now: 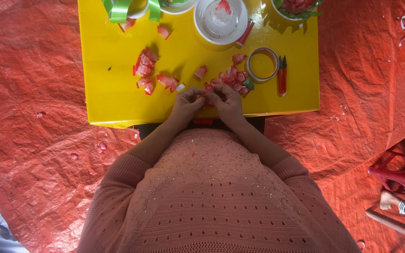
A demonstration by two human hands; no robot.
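Bottom of frame: pink knit sweater (212, 197), eyelet pattern, sleeves running up toward frame centre. Floor all around is a crinkled red tarp (33, 140), with a few small scraps lying on it at left.

Just above the sweater, left hand (187, 104) and right hand (228, 102) meet at the near edge of a low yellow table (108, 93). Fingers of both hands are curled in tight and pinched together on a small red folded piece (208, 99). It sits between the fingertips, mostly hidden; only a sliver of glossy red shows. Exact fold shape: cannot tell.

On the table just beyond the hands: a cluster of similar red pieces (233, 78), one with a green bit, touching each other. A second loose group of red pieces (148, 75) at centre-left, spread out, some with white edges. They are shiny, like crumpled ribbon or foil.

Right of the cluster: a tape roll (250, 70) lying flat, then small red snips (282, 75) just beside it.

Top of frame, far edge of table: white round bowl (200, 28) with a clear cup inside, green ribbon (120, 10) at upper left, another bowl cut off at upper right.

Lower right corner: red plastic stool (399, 171) and another person's bare foot (390, 200) on the tarp.
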